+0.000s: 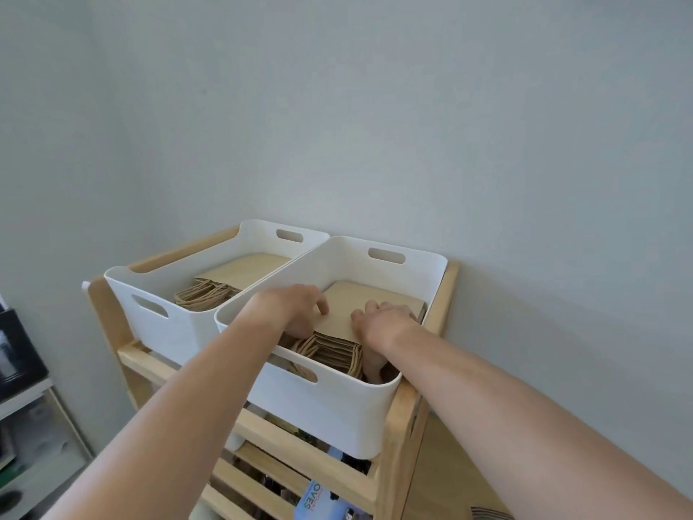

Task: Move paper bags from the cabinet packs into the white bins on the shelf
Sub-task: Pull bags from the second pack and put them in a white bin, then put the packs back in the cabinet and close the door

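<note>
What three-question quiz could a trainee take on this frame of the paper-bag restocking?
1. True or false: both hands are inside the same white bin.
2. Which bin are the hands working in? A) the left bin B) the right bin C) neither
3. Fill in: the left bin holds a stack of paper bags that no ____ touches.

Key
1. True: the left hand and the right hand both rest on the stack of paper bags in the right bin.
2. B.
3. Hand: the bags in the left bin lie untouched.
</note>
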`<control>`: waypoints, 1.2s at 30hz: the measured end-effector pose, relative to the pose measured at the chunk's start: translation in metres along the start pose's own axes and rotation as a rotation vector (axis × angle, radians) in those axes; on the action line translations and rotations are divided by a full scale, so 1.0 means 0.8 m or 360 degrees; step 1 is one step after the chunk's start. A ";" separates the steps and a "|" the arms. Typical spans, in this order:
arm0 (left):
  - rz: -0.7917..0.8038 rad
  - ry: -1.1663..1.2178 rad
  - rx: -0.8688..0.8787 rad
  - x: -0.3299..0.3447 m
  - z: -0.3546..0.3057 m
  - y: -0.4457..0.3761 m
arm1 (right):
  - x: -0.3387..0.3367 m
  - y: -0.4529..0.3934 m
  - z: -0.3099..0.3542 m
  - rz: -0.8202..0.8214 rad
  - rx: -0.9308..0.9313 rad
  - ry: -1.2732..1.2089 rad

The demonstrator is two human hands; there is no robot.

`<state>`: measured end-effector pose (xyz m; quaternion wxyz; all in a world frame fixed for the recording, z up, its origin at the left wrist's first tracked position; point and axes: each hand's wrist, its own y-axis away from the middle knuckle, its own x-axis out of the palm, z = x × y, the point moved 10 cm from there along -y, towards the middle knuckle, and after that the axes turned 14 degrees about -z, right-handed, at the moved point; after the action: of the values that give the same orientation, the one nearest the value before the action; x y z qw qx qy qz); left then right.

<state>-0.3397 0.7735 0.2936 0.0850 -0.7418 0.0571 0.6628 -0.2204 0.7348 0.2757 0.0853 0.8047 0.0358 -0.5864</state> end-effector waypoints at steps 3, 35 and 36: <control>-0.0275 0.0291 0.0017 -0.031 -0.007 0.011 | -0.001 0.006 -0.002 0.0002 0.0026 0.0001; -0.0748 0.0442 0.0543 0.033 -0.376 0.105 | 0.149 0.214 -0.298 -0.0299 0.0805 -0.0485; -0.0715 0.0484 0.0522 0.057 -0.384 0.112 | 0.172 0.224 -0.298 -0.0263 0.0829 -0.0526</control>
<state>-0.0534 0.6249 0.2766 0.3381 -0.8029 0.0099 0.4909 0.0740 0.5957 0.2328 -0.1668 0.6878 -0.0645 -0.7035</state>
